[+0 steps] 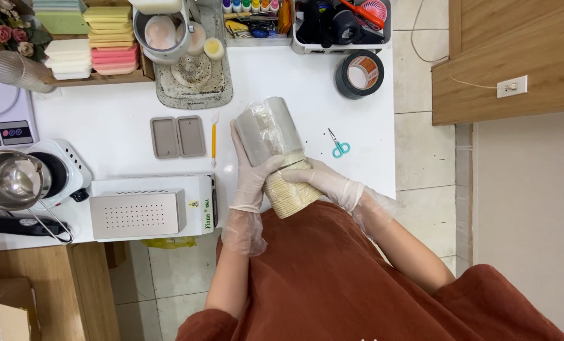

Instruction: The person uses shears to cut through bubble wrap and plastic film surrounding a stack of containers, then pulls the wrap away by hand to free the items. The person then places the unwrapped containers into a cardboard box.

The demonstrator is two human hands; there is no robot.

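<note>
Plastic-sleeved stack of paper cups (276, 155) held above the white table's (118, 120) near edge, long axis running 11 to 5 o'clock. Our left hand (252, 173) wraps the sleeve mid-length; our right hand (323, 180) pinches the sleeve's mouth at 5 o'clock.

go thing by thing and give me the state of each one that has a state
left hand: gloved, gripping the plastic sleeve
right hand: gloved, holding the stack's lower end
stack of paper cups: tilted, lifted off the table, partly in a clear plastic sleeve
scissors: lying flat, blades apart
tape roll: lying flat
metal pot: upright on the small stove
</note>
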